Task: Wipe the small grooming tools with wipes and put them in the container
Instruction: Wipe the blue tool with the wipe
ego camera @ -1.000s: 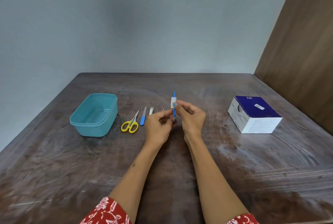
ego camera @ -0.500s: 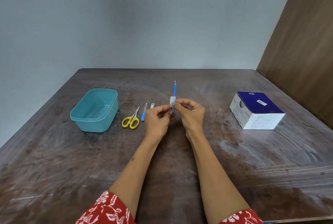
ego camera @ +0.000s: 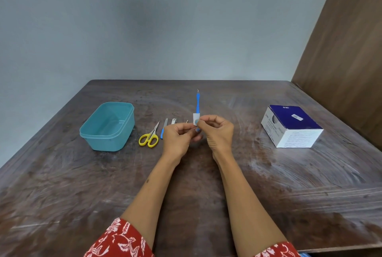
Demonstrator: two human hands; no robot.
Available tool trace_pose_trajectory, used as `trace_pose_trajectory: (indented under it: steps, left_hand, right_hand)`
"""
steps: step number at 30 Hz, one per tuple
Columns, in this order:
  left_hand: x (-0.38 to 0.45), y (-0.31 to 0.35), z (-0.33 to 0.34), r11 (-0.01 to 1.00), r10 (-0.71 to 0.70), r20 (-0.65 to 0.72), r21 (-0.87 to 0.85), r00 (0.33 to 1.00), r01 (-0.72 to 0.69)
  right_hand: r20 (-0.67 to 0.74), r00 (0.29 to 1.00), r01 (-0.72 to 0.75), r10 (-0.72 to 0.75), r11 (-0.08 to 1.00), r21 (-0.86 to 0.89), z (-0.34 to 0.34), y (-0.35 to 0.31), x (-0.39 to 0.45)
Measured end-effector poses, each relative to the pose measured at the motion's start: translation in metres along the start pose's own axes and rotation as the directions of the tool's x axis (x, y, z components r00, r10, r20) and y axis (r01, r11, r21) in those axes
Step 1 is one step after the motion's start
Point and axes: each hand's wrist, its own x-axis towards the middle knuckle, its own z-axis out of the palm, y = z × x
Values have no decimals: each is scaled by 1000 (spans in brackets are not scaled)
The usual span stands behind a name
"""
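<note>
From where I watch, the teal container [ego camera: 107, 126] at the left holds no tools that I can see, so I judge nothing has been put away yet. Just right of it on the table [ego camera: 268, 184] lie the yellow scissors [ego camera: 149, 137], a blue-handled file [ego camera: 164, 128], nail clippers [ego camera: 174, 121] and one more small piece I cannot make out, none of them being handled.

In the middle, my left hand [ego camera: 177, 139] pinches the lower end of the blue cuticle tool [ego camera: 198, 104], which stands upright with its metal tip toward the wall. My right hand [ego camera: 217, 130] has thumb and fingers closed on the small white wipe [ego camera: 196, 119] wrapped round the handle. So I reckon the first tool is mid-wipe, with four more to clean and every one to drop in.

Further right sits the blue and white box [ego camera: 291, 126], well apart from the tools.

The tabletop is dark, worn wood, streaked pale. Behind is a plain grey wall [ego camera: 144, 25]; a brown panel [ego camera: 347, 40] stands at the right.
</note>
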Motion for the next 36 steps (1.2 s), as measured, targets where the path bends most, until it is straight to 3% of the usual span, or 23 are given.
trace_pose_trajectory:
  steps: [9, 13, 18, 22, 26, 32, 36]
  left_hand:
    - [-3, 3, 0, 1000, -9, 16, 8, 1000, 9]
    - [-4, 3, 1, 999, -26, 45, 20, 999, 25]
    - [-4, 3, -1, 1000, -15, 26, -13, 1000, 16]
    - [-4, 2, -1, 999, -43, 71, 17, 997, 42]
    - [-4, 2, 0, 1000, -16, 20, 2, 1000, 16]
    - [-6, 2, 0, 1000, -21, 63, 1, 998, 21]
    - [-6, 2, -1, 1000, 13, 25, -21, 1000, -12]
  right_hand:
    - [4, 1000, -4, 4, 1000, 2, -4, 0, -1]
    - [-29, 1000, 8, -5, 997, 80, -6, -2, 2]
    - [9, 1000, -2, 2, 1000, 21, -5, 0, -2]
    - [-35, 999, -31, 34, 994, 108, -7, -2, 1]
    - [20, 998, -62, 61, 997, 40, -6, 0, -3]
    - [16, 999, -36, 35, 992, 119, -8, -2, 2]
    - [54, 997, -50, 48, 998, 47, -7, 2, 0]
